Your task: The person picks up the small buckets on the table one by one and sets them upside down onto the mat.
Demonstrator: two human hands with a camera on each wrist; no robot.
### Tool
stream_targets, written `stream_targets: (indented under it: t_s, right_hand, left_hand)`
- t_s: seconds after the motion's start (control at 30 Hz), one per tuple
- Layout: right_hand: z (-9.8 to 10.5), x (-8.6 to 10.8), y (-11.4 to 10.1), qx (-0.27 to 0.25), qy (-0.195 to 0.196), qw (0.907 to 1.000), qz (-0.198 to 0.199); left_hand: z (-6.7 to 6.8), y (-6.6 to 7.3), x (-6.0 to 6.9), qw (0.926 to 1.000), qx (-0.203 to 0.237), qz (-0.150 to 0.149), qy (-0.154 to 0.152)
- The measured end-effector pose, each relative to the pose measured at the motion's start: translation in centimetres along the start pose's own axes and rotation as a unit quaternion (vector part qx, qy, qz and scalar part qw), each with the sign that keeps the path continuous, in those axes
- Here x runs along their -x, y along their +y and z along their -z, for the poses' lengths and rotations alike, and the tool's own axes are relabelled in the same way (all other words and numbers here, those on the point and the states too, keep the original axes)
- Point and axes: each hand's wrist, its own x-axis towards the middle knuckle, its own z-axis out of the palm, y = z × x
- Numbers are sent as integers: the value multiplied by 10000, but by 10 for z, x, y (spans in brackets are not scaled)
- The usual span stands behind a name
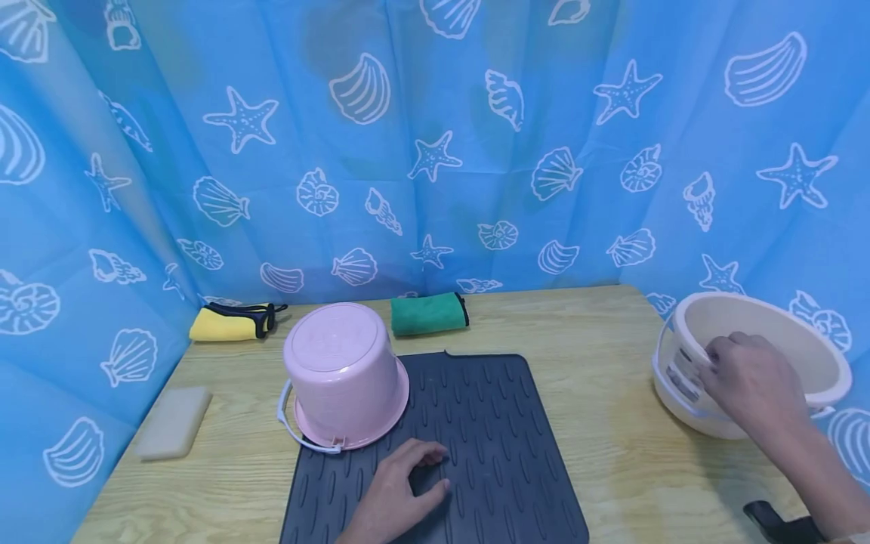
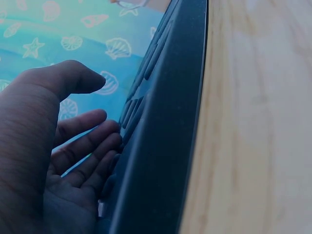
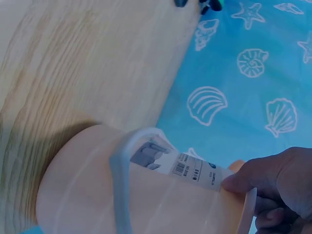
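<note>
At the table's right edge, my right hand (image 1: 754, 378) grips the rim of a cream bucket (image 1: 737, 431). The right wrist view shows the thumb of that hand (image 3: 278, 185) on the outer wall, beside a printed label (image 3: 190, 168), with the fingers inside the rim. A pale handle (image 3: 122, 190) lies against the bucket's side. My left hand (image 1: 401, 487) rests over the dark ridged mat (image 1: 476, 423), fingers loosely bent and holding nothing. Just beyond it, a pink bucket (image 1: 347, 378) stands upside down on the mat's far left corner, its white handle hanging to the left.
A green cloth (image 1: 428, 314) and a yellow cloth (image 1: 227, 323) with black trim lie along the back edge. A whitish block (image 1: 174, 423) is at the left. A blue shell-patterned curtain (image 1: 435, 151) hangs behind the wooden table (image 1: 598, 363).
</note>
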Motion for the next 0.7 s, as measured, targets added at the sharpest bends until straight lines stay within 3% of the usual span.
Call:
stream_targets:
  t_s: [0.17,0.53,0.7]
  right_hand:
    - [7,1,-6,-223,-134,9992,-302]
    - [22,0,-29,-555,745,9957,-40]
    - [28,0,-42,-791,818,9935,-26]
  left_hand:
    - [1,-1,1,10000,21,47,-56]
    - [0,-2,2,9999,-125,-53,76]
    - [-2,-3,2,9997,-142,-123,124]
